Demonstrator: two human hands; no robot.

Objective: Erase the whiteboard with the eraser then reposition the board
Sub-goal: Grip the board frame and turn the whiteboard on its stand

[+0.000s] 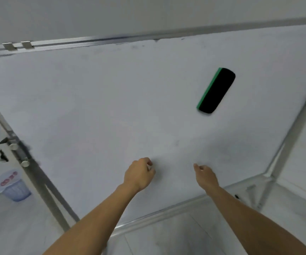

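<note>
Two hands: left hand (140, 173), right hand (204, 174) loosely curled, empty; one eraser (216, 90) on one whiteboard (93, 107).

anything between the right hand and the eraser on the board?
Nothing. In the head view, only bare whiteboard lies between the right hand and the eraser, save for faint smudges.

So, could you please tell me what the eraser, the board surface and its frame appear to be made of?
The eraser looks like black felt or foam, matte, on a green layer, perhaps foam or plastic. The whiteboard seems a smooth coated panel, faintly glossy, with grey smudges. Its frame looks like brushed metal, likely aluminium, going by its dull silver sheen.
</note>
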